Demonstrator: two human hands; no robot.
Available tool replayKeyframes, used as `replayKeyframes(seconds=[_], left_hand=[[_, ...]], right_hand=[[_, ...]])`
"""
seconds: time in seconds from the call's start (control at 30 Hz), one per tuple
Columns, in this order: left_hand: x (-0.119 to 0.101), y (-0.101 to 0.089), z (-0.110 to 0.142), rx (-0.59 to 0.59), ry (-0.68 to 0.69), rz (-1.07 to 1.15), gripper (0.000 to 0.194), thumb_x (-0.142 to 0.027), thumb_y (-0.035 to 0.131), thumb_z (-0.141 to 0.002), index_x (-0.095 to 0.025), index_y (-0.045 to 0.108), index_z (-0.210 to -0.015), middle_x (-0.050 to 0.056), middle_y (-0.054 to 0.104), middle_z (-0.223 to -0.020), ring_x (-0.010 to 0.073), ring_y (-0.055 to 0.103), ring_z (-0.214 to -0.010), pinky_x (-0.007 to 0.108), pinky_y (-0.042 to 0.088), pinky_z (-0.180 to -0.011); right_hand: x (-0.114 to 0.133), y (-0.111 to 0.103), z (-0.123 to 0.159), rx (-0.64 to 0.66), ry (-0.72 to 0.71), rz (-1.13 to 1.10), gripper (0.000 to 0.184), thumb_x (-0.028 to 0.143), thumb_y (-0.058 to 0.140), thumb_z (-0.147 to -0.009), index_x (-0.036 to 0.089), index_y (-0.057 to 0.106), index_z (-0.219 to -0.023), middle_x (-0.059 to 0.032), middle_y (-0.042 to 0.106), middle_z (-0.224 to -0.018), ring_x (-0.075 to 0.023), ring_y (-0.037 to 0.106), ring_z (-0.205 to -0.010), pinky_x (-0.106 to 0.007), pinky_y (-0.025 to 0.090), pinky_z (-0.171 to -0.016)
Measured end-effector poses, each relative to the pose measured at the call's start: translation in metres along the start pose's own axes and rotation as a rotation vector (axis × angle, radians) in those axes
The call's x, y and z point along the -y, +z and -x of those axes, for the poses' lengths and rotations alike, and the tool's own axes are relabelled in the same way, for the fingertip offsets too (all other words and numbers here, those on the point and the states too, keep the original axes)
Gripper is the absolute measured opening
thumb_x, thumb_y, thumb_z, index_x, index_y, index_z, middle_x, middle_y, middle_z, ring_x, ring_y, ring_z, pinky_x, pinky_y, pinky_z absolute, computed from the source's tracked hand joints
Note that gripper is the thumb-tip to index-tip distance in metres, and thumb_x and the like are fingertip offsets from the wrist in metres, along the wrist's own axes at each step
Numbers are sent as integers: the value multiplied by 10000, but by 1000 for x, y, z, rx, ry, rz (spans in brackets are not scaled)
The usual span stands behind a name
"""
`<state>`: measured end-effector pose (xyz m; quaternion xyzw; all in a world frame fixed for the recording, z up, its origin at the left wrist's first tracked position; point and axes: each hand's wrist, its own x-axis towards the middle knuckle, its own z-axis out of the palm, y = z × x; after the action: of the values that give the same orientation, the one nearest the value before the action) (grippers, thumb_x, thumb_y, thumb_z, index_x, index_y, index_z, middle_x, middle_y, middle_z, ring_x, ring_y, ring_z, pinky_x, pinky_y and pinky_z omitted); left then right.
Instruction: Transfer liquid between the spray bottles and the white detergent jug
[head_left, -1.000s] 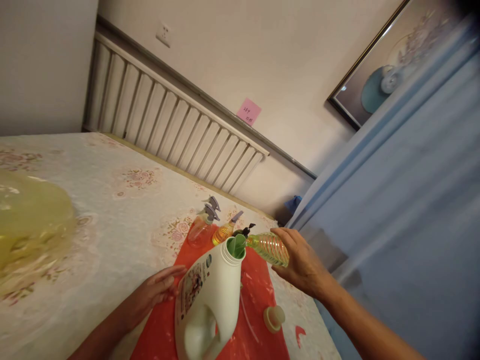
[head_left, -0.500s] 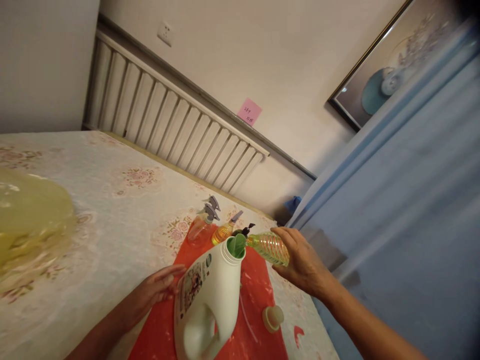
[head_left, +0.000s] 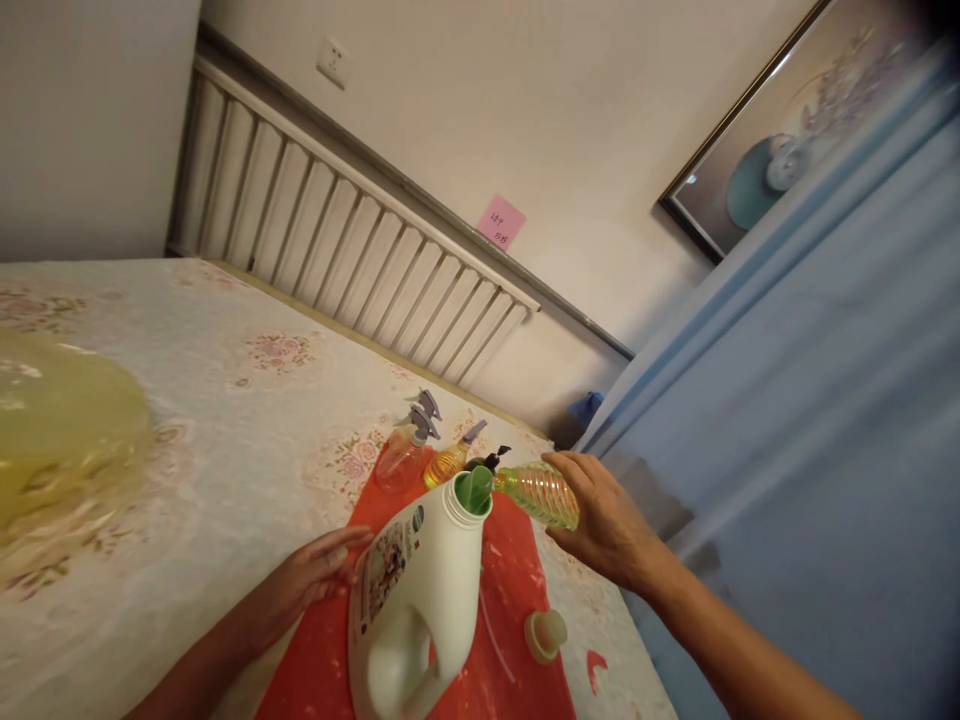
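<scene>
Sideways, a translucent bottle [head_left: 536, 495] (spiral-ribbed) beside a smooth white jug [head_left: 431, 570].

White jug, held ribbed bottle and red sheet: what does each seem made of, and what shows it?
White jug: probably satin plastic; moulded handle, threaded neck.
Held ribbed bottle: glossy, transparent plastic or glass; highlights leave it open.
Red sheet: likely shiny plastic film; glints.

Home, by look: radiator [head_left: 337, 215], framed picture [head_left: 776, 150], flowered tablecloth [head_left: 225, 440].
</scene>
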<state>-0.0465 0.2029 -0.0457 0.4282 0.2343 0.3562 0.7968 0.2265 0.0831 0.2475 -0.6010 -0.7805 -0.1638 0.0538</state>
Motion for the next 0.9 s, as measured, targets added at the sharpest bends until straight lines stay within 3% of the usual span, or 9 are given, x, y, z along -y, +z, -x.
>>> replayKeyframes(seconds=[0.9], left_hand=[[0,-1,2,24,18,-48,454,-481,605,-807,-271,610,-1209,55,588,-1317,207,606,-918,333,474,-838]], right_hand=[[5,-6,-6,30,-35,47,680,124,646,-663,187,421,-1302,-127,528,-1239,-285,489,-1104,-466,425,-969]])
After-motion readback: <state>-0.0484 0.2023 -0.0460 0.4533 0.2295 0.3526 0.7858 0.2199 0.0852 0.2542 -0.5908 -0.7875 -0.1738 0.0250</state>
